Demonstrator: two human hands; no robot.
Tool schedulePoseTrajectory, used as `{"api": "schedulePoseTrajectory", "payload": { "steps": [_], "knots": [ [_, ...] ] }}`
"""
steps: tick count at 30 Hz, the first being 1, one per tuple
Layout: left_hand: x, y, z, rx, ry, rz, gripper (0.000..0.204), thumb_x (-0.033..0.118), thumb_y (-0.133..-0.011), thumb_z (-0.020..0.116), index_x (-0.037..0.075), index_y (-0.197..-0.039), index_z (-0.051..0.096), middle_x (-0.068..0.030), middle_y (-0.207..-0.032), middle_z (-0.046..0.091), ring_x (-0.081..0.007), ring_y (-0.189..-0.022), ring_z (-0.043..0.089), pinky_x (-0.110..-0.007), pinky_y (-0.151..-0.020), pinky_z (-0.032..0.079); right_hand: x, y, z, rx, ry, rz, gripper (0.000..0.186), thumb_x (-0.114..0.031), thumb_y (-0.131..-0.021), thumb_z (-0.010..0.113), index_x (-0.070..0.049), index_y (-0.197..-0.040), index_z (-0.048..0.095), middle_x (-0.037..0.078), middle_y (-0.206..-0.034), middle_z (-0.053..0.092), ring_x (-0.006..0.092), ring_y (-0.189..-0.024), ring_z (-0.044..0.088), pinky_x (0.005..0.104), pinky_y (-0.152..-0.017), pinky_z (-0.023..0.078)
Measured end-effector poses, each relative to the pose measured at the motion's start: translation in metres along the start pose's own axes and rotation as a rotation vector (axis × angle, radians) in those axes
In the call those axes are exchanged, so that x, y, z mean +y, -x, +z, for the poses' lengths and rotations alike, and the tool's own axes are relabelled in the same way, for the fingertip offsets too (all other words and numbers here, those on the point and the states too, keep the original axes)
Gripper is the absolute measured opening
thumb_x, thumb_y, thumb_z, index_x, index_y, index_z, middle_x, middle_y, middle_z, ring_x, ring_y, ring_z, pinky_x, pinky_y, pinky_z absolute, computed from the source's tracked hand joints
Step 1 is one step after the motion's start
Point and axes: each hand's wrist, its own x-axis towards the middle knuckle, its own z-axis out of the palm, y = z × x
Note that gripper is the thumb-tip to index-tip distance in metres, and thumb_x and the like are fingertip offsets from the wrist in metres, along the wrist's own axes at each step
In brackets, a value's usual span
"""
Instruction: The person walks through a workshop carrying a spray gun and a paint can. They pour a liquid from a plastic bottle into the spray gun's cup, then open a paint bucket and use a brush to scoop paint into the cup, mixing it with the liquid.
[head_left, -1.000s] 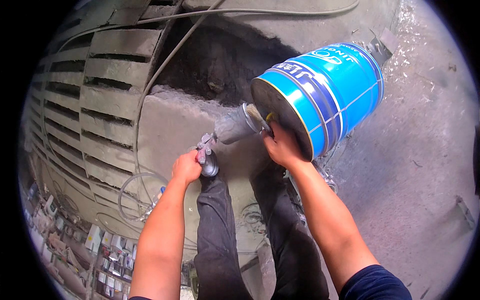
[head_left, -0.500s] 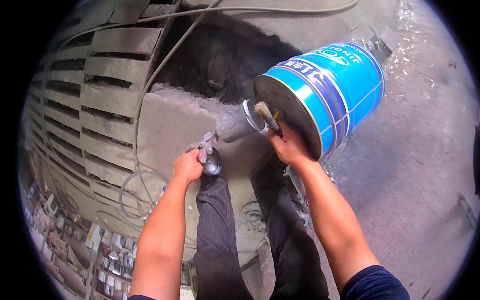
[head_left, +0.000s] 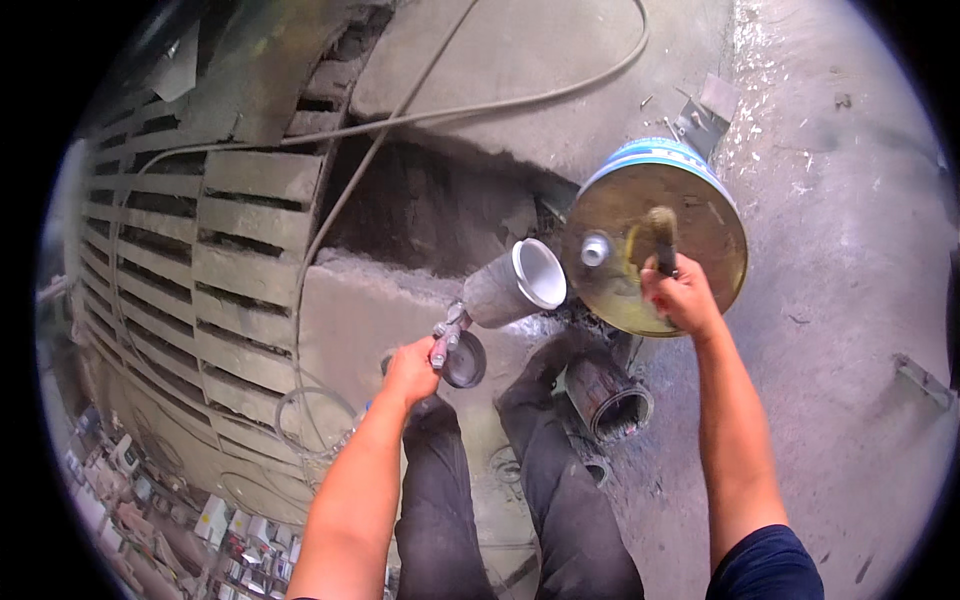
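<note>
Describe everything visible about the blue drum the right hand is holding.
The blue drum is a round metal can with a blue side wall, of which only a sliver shows at the upper rim. Its brassy gold top end faces the camera, scuffed, with a small pale spout near the left edge. The right hand grips its handle, holding it off the dusty floor. The spout sits close to the open cup of the spray gun; contact is unclear.
</note>
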Motion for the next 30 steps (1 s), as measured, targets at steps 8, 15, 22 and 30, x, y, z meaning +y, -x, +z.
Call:
{"api": "schedulePoseTrajectory", "payload": {
  "steps": [8, 15, 22, 30],
  "knots": [
    [0.025, 0.025, -0.025, 0.044, 0.073, 0.144, 0.018, 0.015, -0.079, 0.069, 0.005, -0.09, 0.06, -0.0184, -0.08, 0.063, -0.0371, -0.073, 0.062, -0.041, -0.069, 0.05, -0.019, -0.029, -0.108, 0.008, -0.077, -0.02, 0.007, -0.013, -0.08, 0.056, -0.007, -0.083, 0.057, 0.003, -0.061, 0.055, 0.0103, -0.045, 0.045, 0.0236, -0.039, 0.031],
    [0.02, 0.039, -0.043, 0.13, 0.116, 0.317, 0.011, 0.009, -0.081, 0.068, 0.005, -0.089, 0.061, -0.0136, -0.078, 0.063, -0.0318, -0.072, 0.061, -0.038, -0.069, 0.05, -0.053, -0.065, -0.153, 0.056, 0.137, -0.021, 0.006, -0.014, -0.084, 0.056, -0.01, -0.08, 0.057, -0.001, -0.06, 0.05, 0.0075, -0.045, 0.041, 0.0246, -0.039, 0.029],
    [0.035, 0.048, -0.058, 0.115, 0.165, 0.265, 0.011, 0.009, -0.083, 0.068, 0.004, -0.089, 0.061, -0.0109, -0.078, 0.063, -0.0255, -0.071, 0.06, -0.036, -0.069, 0.05, -0.059, -0.083, -0.182, 0.211, 0.248, 0.038, 0.012, -0.02, -0.088, 0.059, -0.01, -0.081, 0.057, -0.001, -0.061, 0.05, 0.0077, -0.045, 0.042, 0.0247, -0.04, 0.031],
    [0.05, 0.059, -0.072, 0.1, 0.258, 0.281, 0.008, 0.005, -0.083, 0.067, 0.004, -0.089, 0.062, -0.0102, -0.078, 0.064, -0.024, -0.071, 0.061, -0.034, -0.068, 0.05, -0.056, -0.106, -0.177, 0.317, 0.568, -0.044, 0.017, -0.02, -0.087, 0.056, -0.004, -0.081, 0.057, 0.005, -0.063, 0.056, 0.0155, -0.055, 0.055, 0.0313, -0.051, 0.041]
  ]
}}
